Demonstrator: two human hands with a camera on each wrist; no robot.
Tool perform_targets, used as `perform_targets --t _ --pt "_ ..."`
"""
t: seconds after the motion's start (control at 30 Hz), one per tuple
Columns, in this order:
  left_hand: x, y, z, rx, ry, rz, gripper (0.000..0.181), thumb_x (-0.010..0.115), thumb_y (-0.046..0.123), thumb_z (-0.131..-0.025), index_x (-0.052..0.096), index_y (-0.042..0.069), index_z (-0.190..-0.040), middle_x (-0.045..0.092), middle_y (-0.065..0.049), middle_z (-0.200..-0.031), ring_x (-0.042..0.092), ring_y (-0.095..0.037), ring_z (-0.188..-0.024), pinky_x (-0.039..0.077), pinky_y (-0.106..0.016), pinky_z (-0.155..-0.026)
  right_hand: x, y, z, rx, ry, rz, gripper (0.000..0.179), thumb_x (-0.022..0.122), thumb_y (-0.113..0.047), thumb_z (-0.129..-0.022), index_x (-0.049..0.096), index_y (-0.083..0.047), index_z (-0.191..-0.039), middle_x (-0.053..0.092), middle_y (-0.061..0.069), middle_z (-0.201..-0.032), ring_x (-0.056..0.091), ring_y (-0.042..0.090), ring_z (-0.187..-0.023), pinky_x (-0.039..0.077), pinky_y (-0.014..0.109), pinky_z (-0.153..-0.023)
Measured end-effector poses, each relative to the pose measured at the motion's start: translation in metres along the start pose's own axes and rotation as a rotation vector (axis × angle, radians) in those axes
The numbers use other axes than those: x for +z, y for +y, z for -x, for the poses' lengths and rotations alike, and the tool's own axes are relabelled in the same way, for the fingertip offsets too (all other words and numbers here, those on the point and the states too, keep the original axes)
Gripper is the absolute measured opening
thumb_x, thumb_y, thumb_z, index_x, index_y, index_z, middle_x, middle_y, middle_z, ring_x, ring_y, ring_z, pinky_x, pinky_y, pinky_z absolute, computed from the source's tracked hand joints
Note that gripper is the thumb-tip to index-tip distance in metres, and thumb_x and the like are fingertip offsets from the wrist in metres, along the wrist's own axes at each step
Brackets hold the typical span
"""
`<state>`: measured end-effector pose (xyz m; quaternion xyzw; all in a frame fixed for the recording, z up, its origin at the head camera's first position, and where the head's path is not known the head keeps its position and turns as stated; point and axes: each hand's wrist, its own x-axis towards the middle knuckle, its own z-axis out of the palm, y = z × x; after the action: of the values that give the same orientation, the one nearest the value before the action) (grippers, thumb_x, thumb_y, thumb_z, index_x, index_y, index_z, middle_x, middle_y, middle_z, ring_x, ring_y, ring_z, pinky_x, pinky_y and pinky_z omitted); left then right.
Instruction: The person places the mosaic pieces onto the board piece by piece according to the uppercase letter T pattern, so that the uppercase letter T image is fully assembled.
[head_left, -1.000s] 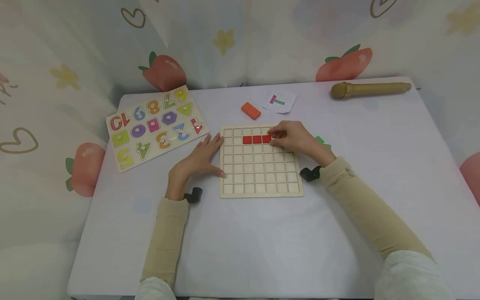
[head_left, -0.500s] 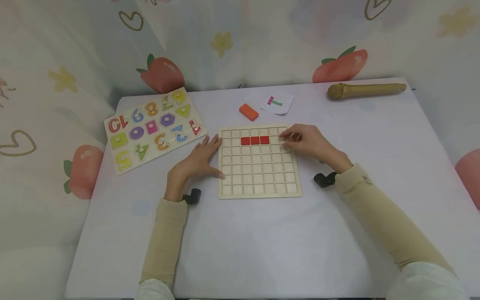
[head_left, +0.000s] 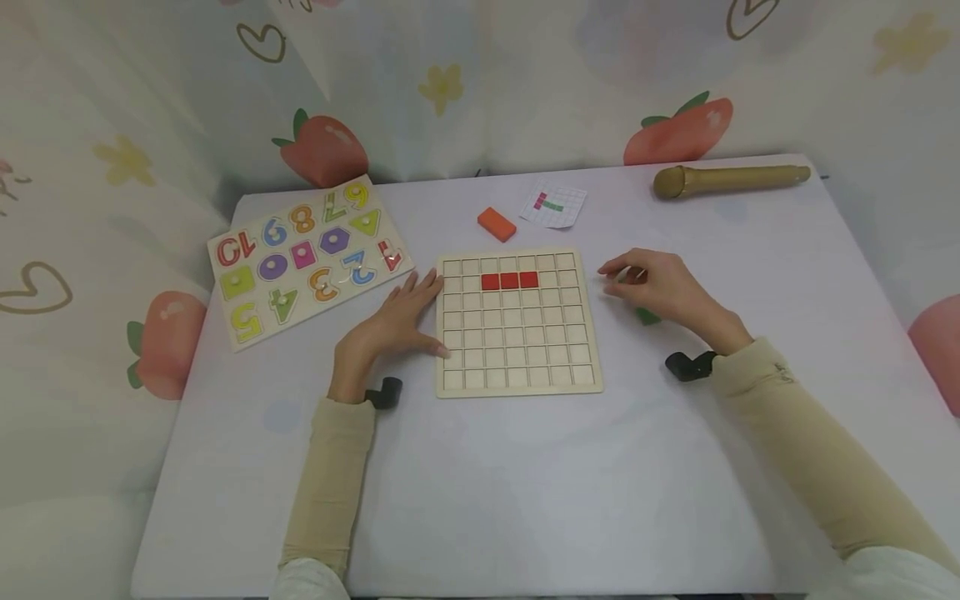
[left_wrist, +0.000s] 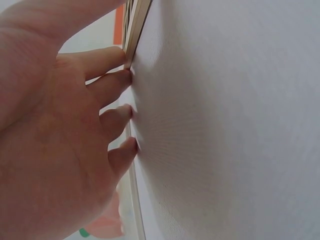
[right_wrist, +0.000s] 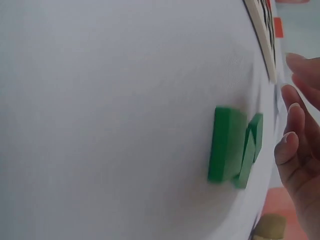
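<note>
Nearest on the white cloth-covered bench (head_left: 480, 500), the left hand (head_left: 393, 325) rests at the nine o'clock edge of a square beige wooden grid board (head_left: 528, 354), fingers and thumb spread wide along the side, seemingly to steady it against sliding. That board lies squarely before the person, likely for equal reach from both sides. At three o'clock from its centre, at least three green flat blocks (right_wrist: 227, 145) lie close together on the cloth, probably kept off the grid but within easy reach. The right hand (head_left: 663, 283) hovers over them between two and three o'clock, fingers loosely bent, the gap to the thumb narrow; no piece shows in its grasp. Inside the grid, towards twelve o'clock, three red square tiles (head_left: 509, 281) sit side by side in the second row from the far edge, each in a cell whose raised borders should stop it drifting. Beyond, an orange rectangular block (head_left: 497, 223) lies near twelve, and a white paper card (head_left: 573, 212) printed with magenta and green squares lies towards one, apparently for easy viewing. A beige wooden number puzzle (head_left: 303, 310), between nine and ten, and a gold microphone (head_left: 735, 179), at two, seem set aside to leave working room.
</note>
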<state>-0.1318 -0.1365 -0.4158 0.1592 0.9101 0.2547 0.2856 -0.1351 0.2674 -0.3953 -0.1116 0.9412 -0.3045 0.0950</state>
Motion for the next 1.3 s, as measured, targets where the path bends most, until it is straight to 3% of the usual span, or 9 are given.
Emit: perform_targets --t 0.37,0.6,0.87,1.13,1.3 --pt "0.001 -0.001 0.002 0.009 0.018 -0.007 0.122 0.091 0.040 -0.077 0.011 0.017 -0.167 -0.001 0.002 -0.175 -0.012 -0.021 -0.161 -0.005 -0.040 -0.133 -0.008 0.022 0.002 0.136 0.020 0.027 0.038 0.074 -0.024 -0.095 0.067 -0.002 -0.125 0.067 0.019 -0.111 0.060 0.031 -0.099 0.047 0.034 -0.080" --pt "0.002 -0.003 -0.001 0.009 0.012 -0.011 0.121 0.090 0.040 -0.078 0.011 0.018 -0.167 -0.001 0.001 -0.175 -0.012 -0.022 -0.161 -0.006 -0.041 -0.133 -0.008 0.026 0.000 0.196 -0.018 0.031 0.044 0.072 -0.032 -0.097 0.066 0.002 -0.125 0.064 0.024 -0.115 0.059 0.036 -0.102 0.048 0.039 -0.079" --pt "0.001 -0.003 -0.001 0.015 0.010 -0.010 0.121 0.090 0.039 -0.078 0.011 0.016 -0.167 -0.001 0.000 -0.175 -0.012 -0.023 -0.161 -0.006 -0.041 -0.133 -0.007 0.025 -0.001 0.198 -0.013 0.031 0.038 0.072 -0.027 -0.097 0.065 0.001 -0.122 0.064 0.023 -0.117 0.059 0.035 -0.101 0.048 0.036 -0.076" --pt "0.001 -0.003 -0.001 0.012 0.016 -0.004 0.122 0.091 0.040 -0.077 0.012 0.017 -0.167 0.001 0.001 -0.175 -0.012 -0.022 -0.161 -0.006 -0.040 -0.133 -0.004 0.021 -0.003 0.136 0.015 0.009 0.024 0.067 -0.015 -0.099 0.066 0.001 -0.117 0.068 0.022 -0.108 0.061 0.030 -0.094 0.047 0.025 -0.072" --pt "0.001 -0.003 -0.001 0.014 0.013 -0.013 0.121 0.090 0.040 -0.077 0.012 0.017 -0.167 0.000 0.000 -0.175 -0.012 -0.023 -0.161 -0.006 -0.041 -0.133 -0.003 0.015 -0.004 0.128 0.014 -0.018 0.027 0.066 -0.017 -0.101 0.065 0.000 -0.121 0.069 0.022 -0.112 0.063 0.030 -0.098 0.047 0.022 -0.074"
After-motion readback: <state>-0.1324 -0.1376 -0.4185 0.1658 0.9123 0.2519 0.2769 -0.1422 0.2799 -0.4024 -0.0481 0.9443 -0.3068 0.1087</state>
